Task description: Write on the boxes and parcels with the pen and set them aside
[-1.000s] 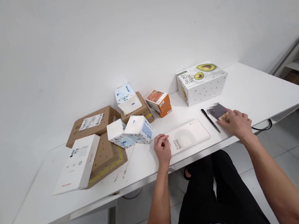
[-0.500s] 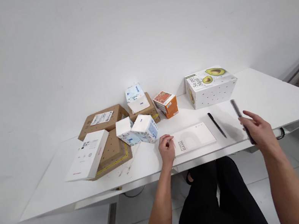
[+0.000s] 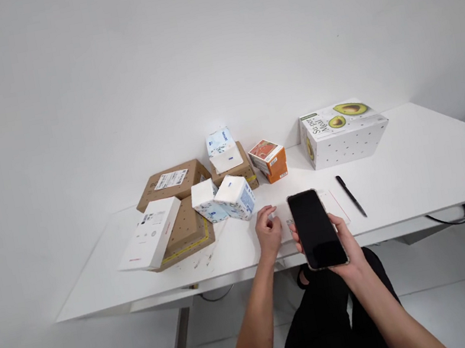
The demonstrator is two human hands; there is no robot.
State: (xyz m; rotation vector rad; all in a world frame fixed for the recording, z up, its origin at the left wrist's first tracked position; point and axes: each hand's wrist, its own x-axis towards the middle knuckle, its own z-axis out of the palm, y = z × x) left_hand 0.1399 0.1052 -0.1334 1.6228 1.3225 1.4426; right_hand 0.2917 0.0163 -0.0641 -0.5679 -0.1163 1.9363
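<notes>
In my right hand (image 3: 349, 252) is a smartphone (image 3: 317, 228) with a dark screen and a clear-edged case, held upright in front of me. The phone covers much of a flat white power bank box (image 3: 333, 203) lying on the table. At that box's left end rests my left hand (image 3: 268, 230), its fingers loosely curled, thumb and index finger apart, with nothing visible between them. A black pen (image 3: 351, 196) lies to the right of the box.
Brown cardboard boxes (image 3: 179, 192) stand at the left, with a slim white box (image 3: 151, 234) and blue-white cartons (image 3: 233, 196) on or beside them. Orange boxes (image 3: 269, 158) and an avocado-printed box (image 3: 345, 133) stand near the wall. The white table (image 3: 446, 160) has its front edge close to me.
My right hand has brought the phone leftward from beyond the pen to over the power bank box, turning its screen toward me. My left hand's index finger and thumb have parted. The view has shifted slightly.
</notes>
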